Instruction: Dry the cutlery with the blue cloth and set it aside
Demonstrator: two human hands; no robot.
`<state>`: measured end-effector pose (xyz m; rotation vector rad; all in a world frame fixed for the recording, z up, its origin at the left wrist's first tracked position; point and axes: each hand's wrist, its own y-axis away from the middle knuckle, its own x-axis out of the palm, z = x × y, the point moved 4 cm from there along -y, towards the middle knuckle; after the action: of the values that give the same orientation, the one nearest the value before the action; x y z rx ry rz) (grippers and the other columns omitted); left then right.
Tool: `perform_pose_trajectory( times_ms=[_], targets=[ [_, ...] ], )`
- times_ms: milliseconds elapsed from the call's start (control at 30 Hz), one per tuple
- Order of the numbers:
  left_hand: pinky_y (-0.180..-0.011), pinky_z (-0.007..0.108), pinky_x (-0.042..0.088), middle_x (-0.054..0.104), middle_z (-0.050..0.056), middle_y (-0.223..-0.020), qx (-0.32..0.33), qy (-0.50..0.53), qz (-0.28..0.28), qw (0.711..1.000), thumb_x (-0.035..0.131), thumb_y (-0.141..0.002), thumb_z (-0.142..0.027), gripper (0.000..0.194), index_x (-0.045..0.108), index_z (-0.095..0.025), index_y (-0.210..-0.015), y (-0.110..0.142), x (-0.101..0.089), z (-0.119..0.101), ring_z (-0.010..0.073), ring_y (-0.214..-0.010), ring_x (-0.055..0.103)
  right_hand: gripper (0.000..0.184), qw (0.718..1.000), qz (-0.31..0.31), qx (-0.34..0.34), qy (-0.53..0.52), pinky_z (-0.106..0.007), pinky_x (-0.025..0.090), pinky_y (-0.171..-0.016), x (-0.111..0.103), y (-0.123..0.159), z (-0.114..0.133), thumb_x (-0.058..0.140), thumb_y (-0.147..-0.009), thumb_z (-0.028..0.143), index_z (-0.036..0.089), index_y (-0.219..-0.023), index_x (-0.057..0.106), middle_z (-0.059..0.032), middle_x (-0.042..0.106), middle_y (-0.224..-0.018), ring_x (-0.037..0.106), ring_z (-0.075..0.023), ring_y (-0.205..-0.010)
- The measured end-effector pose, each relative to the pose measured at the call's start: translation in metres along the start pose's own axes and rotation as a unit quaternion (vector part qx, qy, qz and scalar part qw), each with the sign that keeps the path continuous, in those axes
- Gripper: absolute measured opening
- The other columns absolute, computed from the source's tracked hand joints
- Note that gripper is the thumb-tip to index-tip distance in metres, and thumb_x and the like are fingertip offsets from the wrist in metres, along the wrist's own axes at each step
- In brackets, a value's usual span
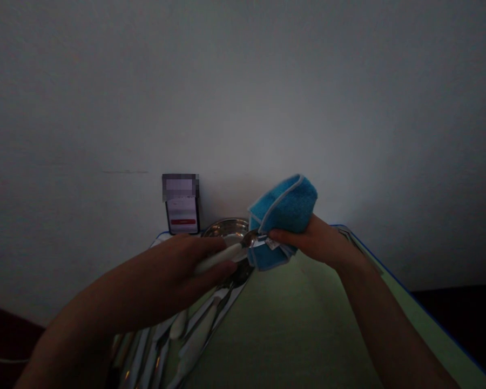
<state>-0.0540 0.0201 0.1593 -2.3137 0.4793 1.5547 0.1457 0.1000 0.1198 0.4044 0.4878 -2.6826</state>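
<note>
My left hand (pixel 186 270) is closed around the white handle of a spoon (pixel 227 255), held above the table. The spoon's metal bowl points right into a folded blue cloth (pixel 283 216). My right hand (pixel 316 243) grips that cloth, thumb pressed on its lower edge, with the cloth wrapped against the spoon's bowl. Both hands meet at the far middle of the table.
Several white-handled utensils (pixel 186 335) lie in a row at the lower left. A metal bowl (pixel 227 229) sits at the back. A lit phone (pixel 182 208) leans against the white wall. The green table surface (pixel 299 335) has a blue edge on the right.
</note>
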Motion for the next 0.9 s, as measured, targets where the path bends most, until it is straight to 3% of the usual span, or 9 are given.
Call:
perform_pose_trajectory(
  times_ms=[100, 167, 300, 467, 600, 767, 900],
  targets=[
    [-0.069, 0.025, 0.048, 0.07, -0.002, -0.097, -0.002, 0.011, 0.011, 1.0, 0.044, -0.087, -0.045, 0.032, 0.059, -0.032, -0.112, -0.002, 0.002, 0.0, 0.018, -0.081, 0.065, 0.028, 0.999, 0.003, 0.02, -0.035, -0.049, 0.045, -0.088, 0.005, -0.001, 0.003, 0.068, -0.069, 0.04, 0.023, -0.091, 0.068, -0.0036, 0.07, -0.093, 0.063, -0.0261, -0.089],
    [-0.074, 0.025, 0.048, 0.069, -0.003, -0.102, 0.0, 0.03, 0.02, 0.999, 0.042, -0.088, -0.043, 0.033, 0.056, -0.033, -0.116, -0.004, 0.004, -0.001, 0.0177, -0.085, 0.064, 0.029, 0.992, -0.004, 0.045, -0.115, -0.046, 0.044, -0.092, 0.01, -0.003, 0.002, 0.061, -0.074, 0.046, 0.024, -0.092, 0.067, -0.0027, 0.07, -0.094, 0.063, -0.0247, -0.092],
    [-0.083, 0.027, 0.045, 0.065, -0.002, -0.113, 0.01, 0.035, 0.013, 0.999, 0.042, -0.089, -0.043, 0.035, 0.052, -0.033, -0.121, -0.008, 0.005, -0.001, 0.0197, -0.097, 0.061, 0.043, 0.957, -0.043, 0.101, -0.269, -0.042, 0.04, -0.098, 0.015, -0.01, -0.005, 0.054, -0.077, 0.051, 0.022, -0.109, 0.06, -0.0037, 0.067, -0.105, 0.059, -0.0225, -0.103],
    [-0.074, 0.027, 0.048, 0.069, 0.001, -0.101, -0.022, 0.027, 0.019, 0.999, 0.038, -0.089, -0.045, 0.036, 0.06, -0.025, -0.109, -0.011, 0.003, 0.017, 0.0198, -0.085, 0.063, 0.042, 0.92, -0.117, 0.147, -0.344, -0.043, 0.046, -0.092, 0.009, -0.014, -0.016, 0.062, -0.075, 0.036, 0.02, -0.113, 0.054, -0.0052, 0.067, -0.105, 0.064, -0.0218, -0.094],
    [-0.068, 0.032, 0.047, 0.07, 0.006, -0.09, -0.078, -0.016, -0.03, 0.996, 0.035, -0.087, -0.051, 0.044, 0.063, -0.019, -0.096, -0.009, -0.007, 0.032, 0.0221, -0.076, 0.064, 0.025, 0.894, -0.094, 0.141, -0.414, -0.04, 0.048, -0.089, 0.011, -0.019, -0.022, 0.062, -0.076, 0.031, 0.018, -0.098, 0.06, -0.0059, 0.069, -0.099, 0.064, -0.021, -0.094],
    [-0.062, 0.03, 0.045, 0.07, 0.005, -0.082, -0.078, -0.025, -0.048, 0.995, 0.033, -0.087, -0.053, 0.046, 0.062, -0.018, -0.09, -0.008, -0.013, 0.021, 0.0209, -0.07, 0.063, 0.026, 0.834, -0.097, 0.194, -0.507, -0.041, 0.049, -0.087, 0.029, -0.024, -0.037, 0.048, -0.081, 0.042, 0.021, -0.079, 0.062, -0.0045, 0.071, -0.091, 0.062, -0.0223, -0.098],
    [-0.056, 0.028, 0.044, 0.069, 0.003, -0.075, -0.082, -0.015, -0.082, 0.993, 0.035, -0.086, -0.053, 0.045, 0.062, -0.018, -0.091, -0.01, -0.018, 0.012, 0.0193, -0.063, 0.062, 0.038, 0.811, -0.022, 0.128, -0.57, -0.045, 0.047, -0.088, 0.044, -0.026, -0.027, 0.039, -0.081, 0.05, 0.024, -0.094, 0.063, -0.0027, 0.067, -0.108, 0.057, -0.024, -0.107]
  ],
)
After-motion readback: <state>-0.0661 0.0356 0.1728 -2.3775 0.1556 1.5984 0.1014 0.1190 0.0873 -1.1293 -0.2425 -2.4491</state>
